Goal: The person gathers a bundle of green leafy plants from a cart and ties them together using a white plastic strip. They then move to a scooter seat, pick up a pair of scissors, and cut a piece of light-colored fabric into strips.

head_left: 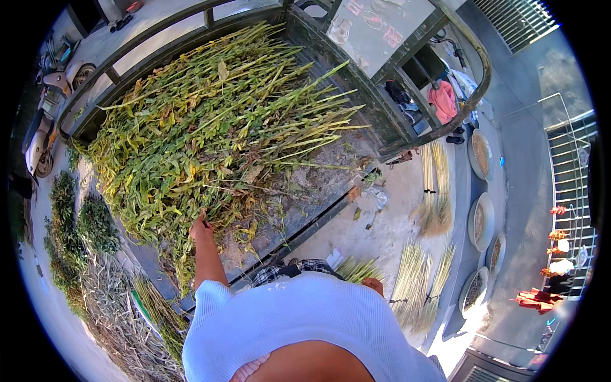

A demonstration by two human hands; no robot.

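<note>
A large heap of cut leafy plant stalks [210, 134], green with yellowing leaves, lies on the flat bed of a cart. At the heap's near edge, my left hand [202, 229] reaches in among the leaves. Its fingers are drawn together; what they pinch is too small to make out. Low at my right side, my right hand [374, 284] is closed at the end of a bundle of green stalks [356, 269]. My body hides part of that bundle and most of the hand.
Dark metal rails [111, 73] frame the cart bed [299, 216]. Tied bundles of pale stalks [410, 280] lie on the ground to the right, beside several round trays [480, 221]. Leafy branches [63, 229] and dry stalks [118, 312] cover the left ground. A scooter [41, 140] stands far left.
</note>
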